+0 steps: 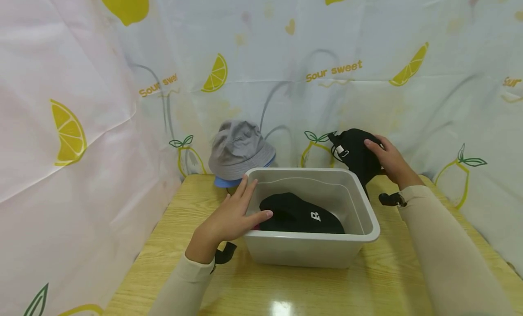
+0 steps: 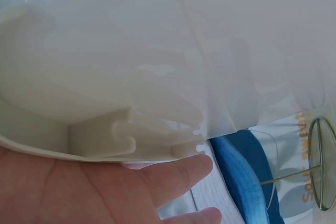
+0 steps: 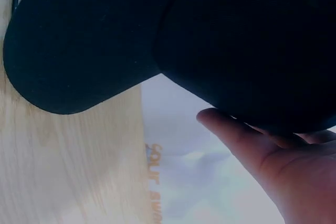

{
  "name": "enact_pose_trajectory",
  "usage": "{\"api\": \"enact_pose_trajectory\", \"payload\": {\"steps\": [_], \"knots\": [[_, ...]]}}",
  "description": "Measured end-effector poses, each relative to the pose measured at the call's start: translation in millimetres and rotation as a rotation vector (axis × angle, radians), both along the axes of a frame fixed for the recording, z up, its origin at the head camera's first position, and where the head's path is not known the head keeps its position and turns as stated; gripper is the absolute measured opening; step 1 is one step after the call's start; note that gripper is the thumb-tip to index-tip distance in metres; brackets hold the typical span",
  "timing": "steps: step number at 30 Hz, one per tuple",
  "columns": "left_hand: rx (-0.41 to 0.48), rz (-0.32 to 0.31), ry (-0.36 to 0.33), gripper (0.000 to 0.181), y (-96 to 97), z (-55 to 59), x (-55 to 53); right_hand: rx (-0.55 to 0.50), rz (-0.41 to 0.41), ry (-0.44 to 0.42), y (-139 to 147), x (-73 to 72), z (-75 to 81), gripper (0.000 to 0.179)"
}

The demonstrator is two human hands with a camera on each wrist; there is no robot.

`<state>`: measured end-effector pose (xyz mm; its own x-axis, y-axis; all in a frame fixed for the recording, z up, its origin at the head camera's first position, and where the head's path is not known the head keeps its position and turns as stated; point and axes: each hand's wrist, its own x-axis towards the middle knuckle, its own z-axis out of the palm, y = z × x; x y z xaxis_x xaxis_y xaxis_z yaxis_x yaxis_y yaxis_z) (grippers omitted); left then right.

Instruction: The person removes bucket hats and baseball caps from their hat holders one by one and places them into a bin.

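A grey plastic bin (image 1: 302, 250) stands on the table. My left hand (image 1: 230, 216) rests on its left rim, fingers extended along the edge and thumb over the inside. In the left wrist view, that hand (image 2: 105, 192) lies under the rim's hollow underside. Inside the bin is a black cap (image 1: 292, 216) with a small white emblem. Behind the bin at right, my right hand (image 1: 390, 159) holds a second black cap (image 1: 355, 148) by its crown, thumb on the near side. This cap has a cord and a white toggle; its brim (image 3: 79, 51) points down in the right wrist view.
Behind the bin's left corner, a grey bucket hat (image 1: 241, 148) sits over a blue hat (image 1: 226, 183). A wire stand (image 2: 321, 163) shows beside them in the left wrist view. Lemon-print cloth (image 1: 265, 89) hangs around the wooden table (image 1: 175, 261).
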<state>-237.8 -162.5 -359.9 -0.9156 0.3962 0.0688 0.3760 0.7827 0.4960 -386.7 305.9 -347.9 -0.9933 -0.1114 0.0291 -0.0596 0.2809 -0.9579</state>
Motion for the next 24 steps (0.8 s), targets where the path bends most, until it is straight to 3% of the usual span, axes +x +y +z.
{"api": "enact_pose_trajectory", "payload": {"steps": [9,19,24], "knots": [[0.006,0.002,-0.016,0.103,-0.2,1.4,1.1,-0.093,0.016,-0.057,3.8,-4.1,-6.6,0.083],[0.015,0.000,-0.015,0.103,-0.3,0.6,0.2,-0.049,-0.020,-0.011,7.6,-3.7,-13.3,0.057],[0.012,-0.001,-0.011,0.103,-0.2,-0.1,-0.5,0.000,-0.052,0.029,9.3,-3.0,-12.4,0.058]]}}
